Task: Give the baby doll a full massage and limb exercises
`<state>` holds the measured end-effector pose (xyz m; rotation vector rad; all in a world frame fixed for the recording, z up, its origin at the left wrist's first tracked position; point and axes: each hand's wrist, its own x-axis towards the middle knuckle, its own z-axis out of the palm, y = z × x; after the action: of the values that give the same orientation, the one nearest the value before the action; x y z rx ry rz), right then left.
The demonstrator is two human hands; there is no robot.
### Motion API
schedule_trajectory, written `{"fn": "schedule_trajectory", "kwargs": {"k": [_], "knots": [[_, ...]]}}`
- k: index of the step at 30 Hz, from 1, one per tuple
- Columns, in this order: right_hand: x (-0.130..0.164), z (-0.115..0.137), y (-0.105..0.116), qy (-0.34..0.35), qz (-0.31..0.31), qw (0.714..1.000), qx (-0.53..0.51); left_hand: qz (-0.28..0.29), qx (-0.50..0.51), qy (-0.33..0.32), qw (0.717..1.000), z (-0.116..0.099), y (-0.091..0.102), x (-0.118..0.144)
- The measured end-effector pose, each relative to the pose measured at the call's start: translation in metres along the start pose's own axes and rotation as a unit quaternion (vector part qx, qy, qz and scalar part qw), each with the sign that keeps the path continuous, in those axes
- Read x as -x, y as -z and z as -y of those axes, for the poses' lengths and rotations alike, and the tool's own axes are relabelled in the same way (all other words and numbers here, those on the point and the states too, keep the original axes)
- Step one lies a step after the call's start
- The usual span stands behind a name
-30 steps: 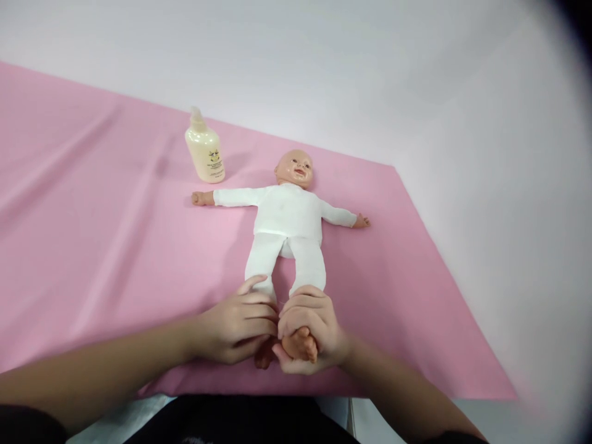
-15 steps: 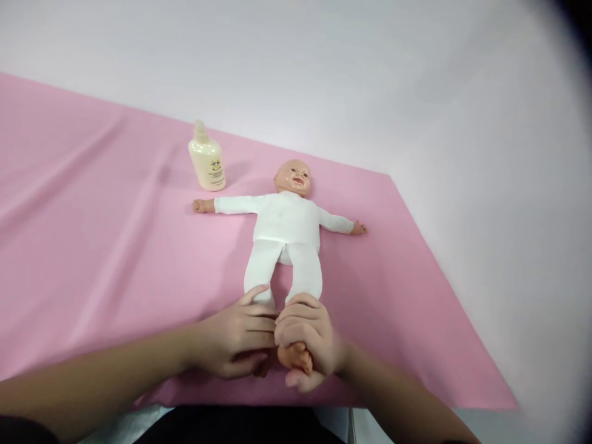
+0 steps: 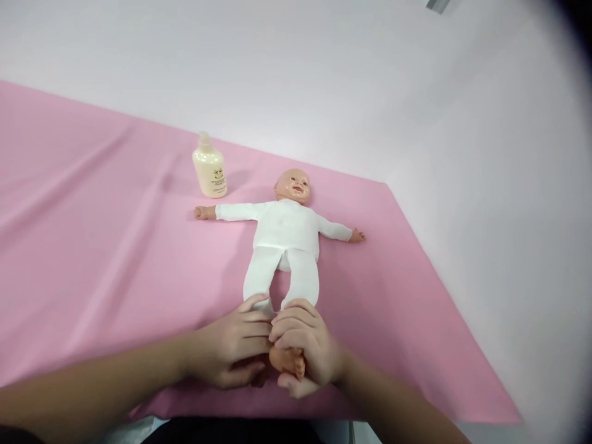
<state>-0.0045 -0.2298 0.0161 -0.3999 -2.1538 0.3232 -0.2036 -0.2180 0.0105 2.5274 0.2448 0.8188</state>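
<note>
A baby doll [image 3: 287, 228] in a white top and white trousers lies on its back on the pink cloth, arms spread and head away from me. My left hand [image 3: 234, 345] is wrapped over the doll's lower leg on the left, covering most of that foot. Around the other ankle, my right hand [image 3: 305, 345] is closed, and the doll's bare foot [image 3: 287, 361] shows between its fingers and thumb. The fingertips of both hands come close together between the two legs.
A cream pump bottle [image 3: 211, 172] with a printed label stands upright left of the doll's head. The pink cloth [image 3: 115, 246] has long creases on the left. White surface [image 3: 485, 185] lies beyond its far and right edges.
The whole view has shifted slightly, so the doll and bottle sit a little lower. The doll's foot in my right hand has turned slightly; both hands keep their hold.
</note>
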Motion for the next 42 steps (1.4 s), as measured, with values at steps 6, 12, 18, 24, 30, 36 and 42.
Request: {"fn": "schedule_trajectory", "kwargs": {"k": [6,12,18,24,30,36,42], "knots": [[0.0005,0.0015,-0.0005,-0.014,0.025,1.000,0.000,0.002,0.018,-0.011,1.000,0.0014,-0.0008,-0.0009],[0.0038,0.0008,-0.0031,-0.027,0.027,0.999,-0.016,0.006,0.041,-0.026,0.999,-0.0010,0.0019,-0.0056],[0.0045,0.0013,-0.0033,-0.030,0.032,0.999,-0.019,0.001,0.042,-0.033,0.999,-0.0018,0.0015,-0.0064],[0.0029,0.0028,-0.0023,-0.026,0.023,0.999,-0.015,0.005,0.038,-0.033,0.999,-0.0017,0.0004,-0.0058],[-0.0001,0.0047,-0.0013,-0.015,0.017,1.000,-0.002,-0.003,0.036,-0.033,0.999,-0.0030,0.0005,-0.0062],[0.0009,0.0067,-0.0016,0.020,0.022,0.999,0.027,0.008,0.031,-0.031,0.999,-0.0046,0.0024,-0.0065],[-0.0020,0.0103,0.0012,0.029,0.027,0.998,0.049,0.012,0.029,-0.025,0.999,-0.0040,0.0012,-0.0047]]}}
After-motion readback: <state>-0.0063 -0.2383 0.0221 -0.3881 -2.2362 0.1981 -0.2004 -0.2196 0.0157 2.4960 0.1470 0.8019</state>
